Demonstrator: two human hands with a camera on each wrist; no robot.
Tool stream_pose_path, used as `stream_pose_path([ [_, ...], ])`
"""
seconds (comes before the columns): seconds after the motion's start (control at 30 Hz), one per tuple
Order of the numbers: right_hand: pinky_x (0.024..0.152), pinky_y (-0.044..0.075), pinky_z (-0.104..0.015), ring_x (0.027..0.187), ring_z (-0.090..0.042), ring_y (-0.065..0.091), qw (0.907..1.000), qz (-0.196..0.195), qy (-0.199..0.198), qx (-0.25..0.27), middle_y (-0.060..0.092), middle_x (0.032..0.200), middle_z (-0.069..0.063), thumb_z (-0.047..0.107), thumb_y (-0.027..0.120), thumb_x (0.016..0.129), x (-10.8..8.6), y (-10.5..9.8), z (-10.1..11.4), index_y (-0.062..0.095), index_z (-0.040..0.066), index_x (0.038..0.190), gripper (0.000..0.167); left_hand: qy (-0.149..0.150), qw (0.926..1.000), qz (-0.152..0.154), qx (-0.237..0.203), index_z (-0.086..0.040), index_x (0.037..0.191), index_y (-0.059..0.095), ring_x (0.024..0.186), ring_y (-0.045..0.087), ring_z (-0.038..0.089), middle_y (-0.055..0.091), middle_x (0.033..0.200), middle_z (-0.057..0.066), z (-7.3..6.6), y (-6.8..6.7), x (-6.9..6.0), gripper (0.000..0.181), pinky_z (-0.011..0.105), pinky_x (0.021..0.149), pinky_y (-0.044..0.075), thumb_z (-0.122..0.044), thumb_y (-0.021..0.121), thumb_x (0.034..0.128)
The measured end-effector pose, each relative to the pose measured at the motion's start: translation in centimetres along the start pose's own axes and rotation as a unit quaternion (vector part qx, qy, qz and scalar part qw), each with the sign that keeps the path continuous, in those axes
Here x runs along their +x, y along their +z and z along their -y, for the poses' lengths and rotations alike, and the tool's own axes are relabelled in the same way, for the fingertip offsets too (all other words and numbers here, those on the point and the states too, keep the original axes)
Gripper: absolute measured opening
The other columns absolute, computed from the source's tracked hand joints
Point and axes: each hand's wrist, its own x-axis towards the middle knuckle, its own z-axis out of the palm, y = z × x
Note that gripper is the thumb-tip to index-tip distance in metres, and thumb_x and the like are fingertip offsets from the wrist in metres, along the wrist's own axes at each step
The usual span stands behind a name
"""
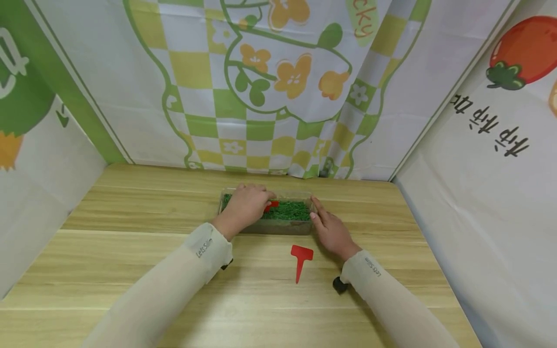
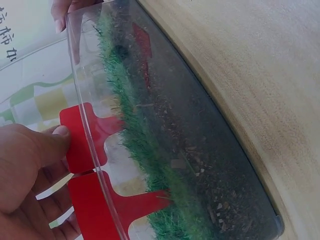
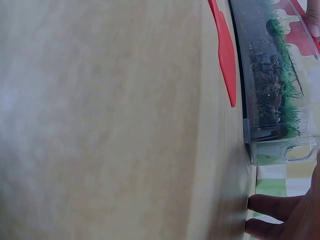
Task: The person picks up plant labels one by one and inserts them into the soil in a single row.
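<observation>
A clear planter box (image 1: 278,226) of dark soil and short green grass (image 1: 293,210) stands on the table. My left hand (image 1: 245,205) reaches over it and pinches a red T-shaped plant label (image 2: 80,137), whose stem goes down into the grass. A second red label (image 2: 92,205) stands beside it, near my curled lower fingers. My right hand (image 1: 332,232) rests against the box's right end, fingers fairly straight; in the right wrist view its fingertips (image 3: 265,202) touch the tabletop near the box's handle. In front of the box lies a loose red plant label (image 1: 301,258).
The wooden table (image 1: 143,270) meets a patterned curtain (image 1: 265,145) close behind the box. White printed walls (image 1: 474,193) rise on both sides. A black wrist device (image 1: 340,285) hangs under the right sleeve.
</observation>
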Motion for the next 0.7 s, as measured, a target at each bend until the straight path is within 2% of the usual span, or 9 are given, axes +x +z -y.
stream_pose_path([
  [0.17, 0.109, 0.039, -0.059, 0.135, -0.040, 0.049, 1.0000, -0.002, -0.002, 0.000, 0.044, 0.155, -0.013, 0.060, 0.019, 0.105, 0.0, 0.0, 0.0, 0.009, 0.037, 0.162, 0.062, -0.003, 1.0000, 0.002, -0.003, -0.024, 0.131, 0.068, 0.105, 0.067, 0.029, 0.070, 0.116, 0.002, -0.2, -0.1, -0.1, 0.032, 0.053, 0.097, 0.050, -0.019, 0.064, 0.0993],
  [0.3, 0.109, 0.039, -0.059, 0.135, -0.040, 0.049, 1.0000, -0.001, -0.002, 0.002, 0.045, 0.154, -0.015, 0.060, 0.019, 0.106, 0.0, -0.1, 0.1, 0.010, 0.034, 0.162, 0.063, 0.005, 0.9994, -0.028, -0.020, -0.023, 0.131, 0.067, 0.106, 0.064, 0.027, 0.068, 0.117, 0.002, -0.7, -0.3, -0.6, 0.032, 0.050, 0.094, 0.051, -0.032, 0.060, 0.1014],
  [0.4, 0.110, 0.038, -0.059, 0.135, -0.040, 0.049, 1.0000, 0.001, -0.001, 0.004, 0.045, 0.154, -0.016, 0.058, 0.020, 0.106, 0.0, -0.2, 0.2, 0.011, 0.033, 0.162, 0.063, 0.021, 0.9980, -0.048, -0.034, -0.021, 0.130, 0.067, 0.107, 0.063, 0.026, 0.066, 0.118, 0.003, -1.7, -0.7, -1.1, 0.035, 0.048, 0.092, 0.052, -0.038, 0.058, 0.1018],
  [0.57, 0.110, 0.038, -0.060, 0.136, -0.040, 0.048, 1.0000, 0.005, -0.003, 0.004, 0.043, 0.155, -0.014, 0.059, 0.020, 0.106, 0.1, -0.3, 0.2, 0.010, 0.034, 0.162, 0.063, 0.047, 0.9961, -0.060, -0.043, -0.020, 0.129, 0.067, 0.112, 0.062, 0.026, 0.065, 0.120, 0.003, -3.2, -1.6, -1.9, 0.034, 0.047, 0.097, 0.051, -0.038, 0.060, 0.1006],
  [0.7, 0.109, 0.038, -0.061, 0.136, -0.041, 0.048, 0.9999, 0.008, -0.004, 0.007, 0.043, 0.155, -0.013, 0.062, 0.019, 0.105, 0.0, -0.3, 0.0, 0.011, 0.034, 0.162, 0.064, 0.079, 0.9927, -0.063, -0.067, -0.020, 0.125, 0.069, 0.106, 0.063, 0.023, 0.067, 0.116, 0.002, -4.4, -2.0, -2.8, 0.033, 0.042, 0.094, 0.053, -0.038, 0.062, 0.0996],
])
